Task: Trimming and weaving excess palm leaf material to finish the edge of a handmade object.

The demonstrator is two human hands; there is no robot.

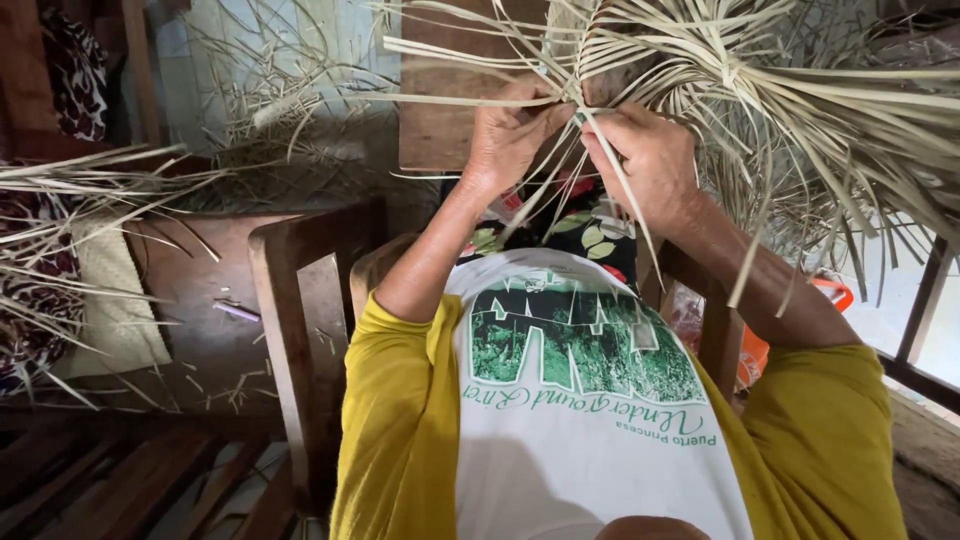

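A great fan of pale palm-leaf strips (800,110) fills the far right of the scene, its loose ends spraying out to the right and downward; the strips converge toward a woven centre just above the two hands, so their long axes radiate from that point. A second, thinner spray of dry strips (90,200) lies at the left, near a dark wooden bench (200,300) and a pale woven mat (115,300); a wooden chair back (290,330) stands just left of the person's lap.

The person wears a shirt (580,430) with a white front and yellow sleeves; both forearms reach away toward the far middle of the scene.

The left hand (512,138) is closed, fingers curled around a few strips at the gathered centre; the right hand (650,160) is closed too, thumb and fingers pinching strips just beside the left, the two hands almost touching.

One narrow strip (625,205) runs from the right hand's pinch down and slightly rightward across that wrist, its free end pointing toward the near side; its long axis is steeply diagonal. The right hand is the nearer to it, holding its upper end, while the left holds the crossing strips that lie more nearly level, pointing leftward. Whether a strip is threaded under another between the fingertips cannot be told; the fingers hide it.
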